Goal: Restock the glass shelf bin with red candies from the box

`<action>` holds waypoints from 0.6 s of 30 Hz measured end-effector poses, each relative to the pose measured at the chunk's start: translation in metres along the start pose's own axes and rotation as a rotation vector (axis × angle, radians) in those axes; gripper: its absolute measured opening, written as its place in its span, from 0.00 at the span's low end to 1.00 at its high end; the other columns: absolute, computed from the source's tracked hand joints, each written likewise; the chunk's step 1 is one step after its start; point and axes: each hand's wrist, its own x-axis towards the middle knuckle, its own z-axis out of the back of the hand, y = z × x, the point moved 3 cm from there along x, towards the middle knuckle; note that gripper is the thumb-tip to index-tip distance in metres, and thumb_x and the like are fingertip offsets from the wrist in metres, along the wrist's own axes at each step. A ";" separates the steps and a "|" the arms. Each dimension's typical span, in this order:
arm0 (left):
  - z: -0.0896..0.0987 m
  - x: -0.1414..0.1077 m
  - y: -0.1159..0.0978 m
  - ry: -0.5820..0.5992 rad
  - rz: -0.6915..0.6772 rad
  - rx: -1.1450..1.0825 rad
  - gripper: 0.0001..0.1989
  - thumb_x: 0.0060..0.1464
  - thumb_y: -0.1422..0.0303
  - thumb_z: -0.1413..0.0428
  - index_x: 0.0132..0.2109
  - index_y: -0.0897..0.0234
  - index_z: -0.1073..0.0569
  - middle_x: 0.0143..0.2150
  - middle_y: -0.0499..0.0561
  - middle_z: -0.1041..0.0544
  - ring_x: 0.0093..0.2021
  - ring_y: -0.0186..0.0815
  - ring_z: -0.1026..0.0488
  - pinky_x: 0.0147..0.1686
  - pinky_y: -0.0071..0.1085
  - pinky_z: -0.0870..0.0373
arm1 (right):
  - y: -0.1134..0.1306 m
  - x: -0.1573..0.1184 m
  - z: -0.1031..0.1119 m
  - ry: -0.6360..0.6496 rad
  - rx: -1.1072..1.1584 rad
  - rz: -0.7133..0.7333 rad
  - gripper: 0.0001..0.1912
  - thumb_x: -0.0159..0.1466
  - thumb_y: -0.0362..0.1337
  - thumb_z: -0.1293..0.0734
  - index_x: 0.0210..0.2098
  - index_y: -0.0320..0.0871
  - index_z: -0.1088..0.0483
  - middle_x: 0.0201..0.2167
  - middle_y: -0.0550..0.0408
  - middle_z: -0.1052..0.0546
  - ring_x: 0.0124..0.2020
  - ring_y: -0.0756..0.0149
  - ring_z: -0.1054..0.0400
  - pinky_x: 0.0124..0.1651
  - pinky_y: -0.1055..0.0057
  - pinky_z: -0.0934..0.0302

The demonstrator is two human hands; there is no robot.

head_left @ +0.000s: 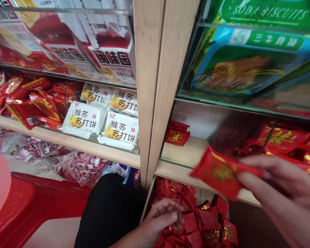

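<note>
My right hand (276,186) pinches a red packet with gold print (219,172) by its right end, in front of the lower right shelf. Below it, my left hand (164,217) hovers over a box of red packets (191,224), its fingers apart and slightly curled, holding nothing. One small red packet (177,133) stands at the left end of the shelf compartment (184,151). More red packets (286,139) are heaped on the right side of that shelf, beyond a thin divider.
A wooden upright (155,79) parts the two shelf units. White biscuit packs (84,117) and red snacks (43,103) fill the left shelf. Green biscuit bags (243,65) sit above right. A red stool (41,203) is at lower left, beside my black-clothed knee (113,210).
</note>
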 end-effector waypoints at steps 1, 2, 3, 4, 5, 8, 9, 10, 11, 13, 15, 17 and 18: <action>0.000 0.000 0.001 0.014 0.003 0.024 0.15 0.45 0.61 0.39 0.38 0.66 0.26 0.29 0.51 0.25 0.28 0.29 0.29 0.29 0.25 0.38 | 0.010 0.018 -0.011 0.065 0.024 0.047 0.15 0.48 0.50 0.32 0.32 0.51 0.32 0.25 0.57 0.26 0.24 0.66 0.32 0.25 0.73 0.36; 0.000 0.000 0.003 0.038 0.001 0.041 0.16 0.44 0.60 0.39 0.38 0.66 0.26 0.29 0.51 0.25 0.27 0.29 0.30 0.29 0.24 0.38 | 0.016 0.035 -0.024 0.135 0.034 0.059 0.14 0.49 0.48 0.32 0.32 0.48 0.32 0.26 0.57 0.26 0.26 0.67 0.32 0.27 0.72 0.37; 0.000 0.000 0.005 0.069 -0.004 0.053 0.16 0.43 0.60 0.39 0.38 0.65 0.26 0.29 0.50 0.25 0.27 0.28 0.30 0.29 0.24 0.38 | 0.019 0.051 -0.038 0.204 0.019 0.073 0.12 0.51 0.46 0.33 0.31 0.46 0.32 0.27 0.56 0.26 0.27 0.67 0.32 0.29 0.72 0.37; 0.001 -0.001 0.007 0.103 -0.010 0.064 0.15 0.43 0.60 0.38 0.38 0.64 0.26 0.29 0.50 0.25 0.27 0.28 0.30 0.29 0.24 0.38 | 0.021 0.064 -0.052 0.268 -0.016 0.103 0.11 0.52 0.44 0.34 0.30 0.44 0.33 0.26 0.57 0.27 0.26 0.68 0.33 0.29 0.72 0.38; 0.002 -0.001 0.009 0.131 -0.014 0.078 0.15 0.43 0.60 0.38 0.38 0.64 0.26 0.29 0.49 0.25 0.27 0.27 0.31 0.29 0.24 0.38 | 0.021 0.075 -0.066 0.322 -0.098 0.134 0.09 0.53 0.42 0.35 0.30 0.44 0.33 0.26 0.57 0.27 0.26 0.68 0.34 0.31 0.71 0.39; 0.008 -0.001 0.016 0.182 0.000 0.155 0.16 0.44 0.60 0.38 0.39 0.63 0.27 0.29 0.48 0.26 0.28 0.27 0.32 0.30 0.24 0.40 | 0.018 0.091 -0.091 0.359 -0.399 0.252 0.04 0.56 0.36 0.37 0.29 0.43 0.33 0.26 0.57 0.28 0.29 0.67 0.35 0.35 0.69 0.40; 0.009 0.000 0.018 0.194 0.019 0.189 0.17 0.43 0.59 0.38 0.40 0.63 0.27 0.29 0.48 0.26 0.28 0.27 0.32 0.30 0.23 0.40 | 0.017 0.093 -0.095 0.348 -0.464 0.281 0.03 0.56 0.34 0.38 0.29 0.43 0.33 0.27 0.56 0.28 0.30 0.66 0.35 0.36 0.68 0.40; 0.011 0.000 0.020 0.206 0.042 0.224 0.18 0.42 0.58 0.38 0.40 0.63 0.27 0.29 0.48 0.27 0.28 0.27 0.32 0.30 0.23 0.41 | 0.017 0.093 -0.097 0.339 -0.510 0.310 0.03 0.56 0.33 0.38 0.29 0.43 0.32 0.29 0.54 0.29 0.31 0.65 0.35 0.38 0.67 0.41; 0.011 0.001 0.022 0.222 0.065 0.257 0.20 0.41 0.56 0.38 0.40 0.63 0.28 0.29 0.48 0.27 0.27 0.26 0.32 0.29 0.23 0.41 | 0.017 0.093 -0.098 0.318 -0.545 0.342 0.03 0.55 0.32 0.38 0.29 0.43 0.32 0.32 0.53 0.30 0.33 0.64 0.35 0.38 0.67 0.40; 0.013 0.003 0.026 0.251 0.091 0.312 0.25 0.38 0.51 0.39 0.39 0.64 0.27 0.28 0.49 0.28 0.27 0.26 0.33 0.28 0.23 0.42 | 0.017 0.091 -0.098 0.261 -0.638 0.399 0.06 0.54 0.33 0.37 0.32 0.42 0.32 0.38 0.48 0.33 0.38 0.60 0.37 0.40 0.64 0.40; 0.014 0.006 0.030 0.288 0.096 0.343 0.31 0.33 0.45 0.41 0.39 0.64 0.26 0.28 0.49 0.28 0.26 0.27 0.34 0.28 0.24 0.42 | 0.017 0.089 -0.099 0.217 -0.766 0.434 0.15 0.52 0.37 0.35 0.39 0.41 0.34 0.42 0.44 0.35 0.42 0.55 0.39 0.40 0.61 0.38; 0.017 0.008 0.035 0.329 0.089 0.372 0.36 0.29 0.40 0.43 0.40 0.65 0.25 0.28 0.51 0.28 0.27 0.29 0.33 0.29 0.26 0.40 | 0.016 0.088 -0.101 0.218 -0.850 0.433 0.22 0.52 0.39 0.34 0.45 0.39 0.37 0.44 0.42 0.35 0.45 0.50 0.40 0.41 0.59 0.38; 0.018 0.008 0.037 0.345 0.088 0.390 0.38 0.29 0.39 0.44 0.41 0.65 0.25 0.29 0.51 0.28 0.27 0.30 0.33 0.30 0.27 0.39 | 0.016 0.088 -0.103 0.231 -0.862 0.426 0.23 0.53 0.39 0.34 0.47 0.38 0.38 0.44 0.41 0.35 0.45 0.50 0.40 0.41 0.58 0.38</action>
